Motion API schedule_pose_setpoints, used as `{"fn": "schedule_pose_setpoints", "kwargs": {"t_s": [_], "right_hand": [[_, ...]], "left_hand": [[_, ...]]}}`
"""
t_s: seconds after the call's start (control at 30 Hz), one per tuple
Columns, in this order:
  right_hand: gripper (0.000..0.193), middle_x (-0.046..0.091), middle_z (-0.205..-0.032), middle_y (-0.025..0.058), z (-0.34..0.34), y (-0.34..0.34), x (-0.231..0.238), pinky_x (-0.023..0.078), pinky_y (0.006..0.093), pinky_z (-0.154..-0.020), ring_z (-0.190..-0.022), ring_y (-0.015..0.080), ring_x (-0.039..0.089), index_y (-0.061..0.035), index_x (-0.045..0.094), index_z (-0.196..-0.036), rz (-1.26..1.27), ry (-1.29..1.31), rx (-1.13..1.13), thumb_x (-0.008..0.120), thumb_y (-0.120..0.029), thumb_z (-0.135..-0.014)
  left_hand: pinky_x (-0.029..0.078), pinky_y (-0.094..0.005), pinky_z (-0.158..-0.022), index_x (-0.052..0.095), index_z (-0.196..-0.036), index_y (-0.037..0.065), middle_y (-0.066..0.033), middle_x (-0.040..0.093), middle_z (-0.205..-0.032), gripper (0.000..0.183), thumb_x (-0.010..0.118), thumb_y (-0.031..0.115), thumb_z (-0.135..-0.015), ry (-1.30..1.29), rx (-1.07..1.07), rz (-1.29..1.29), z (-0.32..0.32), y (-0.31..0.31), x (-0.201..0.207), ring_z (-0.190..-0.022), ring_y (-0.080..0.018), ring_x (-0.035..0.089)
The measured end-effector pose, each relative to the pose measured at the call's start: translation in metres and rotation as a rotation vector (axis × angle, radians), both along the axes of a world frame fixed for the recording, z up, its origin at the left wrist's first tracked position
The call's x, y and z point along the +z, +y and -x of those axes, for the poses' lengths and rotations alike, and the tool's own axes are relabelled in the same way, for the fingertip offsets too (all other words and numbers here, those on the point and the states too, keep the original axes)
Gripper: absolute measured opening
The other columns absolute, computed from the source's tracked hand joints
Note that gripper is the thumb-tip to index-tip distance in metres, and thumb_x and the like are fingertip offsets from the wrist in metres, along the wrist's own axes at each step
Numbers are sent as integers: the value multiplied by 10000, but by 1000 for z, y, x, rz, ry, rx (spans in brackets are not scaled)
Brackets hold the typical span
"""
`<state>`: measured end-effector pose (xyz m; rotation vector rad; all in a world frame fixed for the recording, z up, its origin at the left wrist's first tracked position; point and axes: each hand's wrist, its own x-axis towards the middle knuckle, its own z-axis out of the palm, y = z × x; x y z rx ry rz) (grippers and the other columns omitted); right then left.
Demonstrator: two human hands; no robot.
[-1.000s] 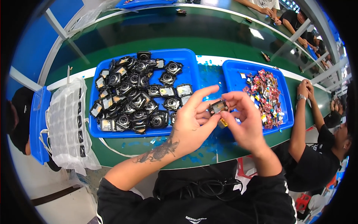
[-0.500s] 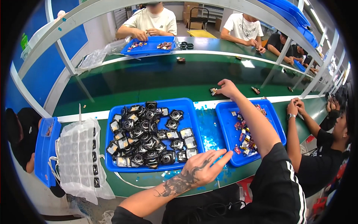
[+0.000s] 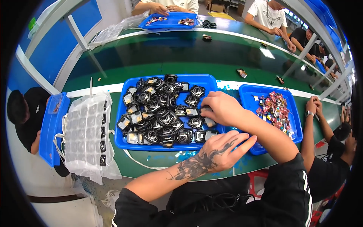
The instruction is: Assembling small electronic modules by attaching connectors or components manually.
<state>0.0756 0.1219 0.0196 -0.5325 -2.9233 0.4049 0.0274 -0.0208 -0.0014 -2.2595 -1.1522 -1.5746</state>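
My right hand (image 3: 221,108) is over the right side of a large blue tray (image 3: 121,139), fingers curled down on a black watch case, most of which they cover. Just below those fingers, another watch case (image 3: 210,122) shows its pale face. Many black watch cases (image 3: 162,100) lie heaped in the tray's left and middle. My tattooed left hand (image 3: 225,152) hovers at the tray's near right corner, below my right wrist. Its fingers are stretched out and hold nothing.
A smaller blue tray (image 3: 298,128) on the right holds small colourful parts (image 3: 276,109). A translucent compartment sheet (image 3: 81,132) lies left. Beyond runs a green belt (image 3: 151,56) with a small part (image 3: 241,73) on it. Co-workers sit across, at left and at right.
My right hand has come back from the small part on the belt to the large tray, and that part remains on the belt. The whole view has shifted; my left hand keeps its pose.
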Motion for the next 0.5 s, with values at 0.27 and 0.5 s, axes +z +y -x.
{"fn": "schedule_pose_setpoints", "kwargs": {"t_s": [0.27, 0.5], "right_hand": [[140, 661, -710, 87, -30, -7, 28, 514, 311, -614, -644, 149, 645, -6, 654, -829, 459, 475, -296, 735, -114, -790], [219, 670, -830, 85, -73, -47, 28, 540, 263, -596, -696, 105, 643, 42, 646, -1012, 870, 615, -281, 695, -116, -868]], "left_hand": [[420, -344, -911, 326, -1371, -4, -148, 403, -1324, 657, 675, 51, -817, -735, 338, 175, 2, 6, 2, -1155, -223, 444], [529, -250, -770, 589, -1166, -62, -89, 656, -980, 282, 499, 154, -1010, -991, -44, 507, 10, 11, 6, -840, -131, 642]]}}
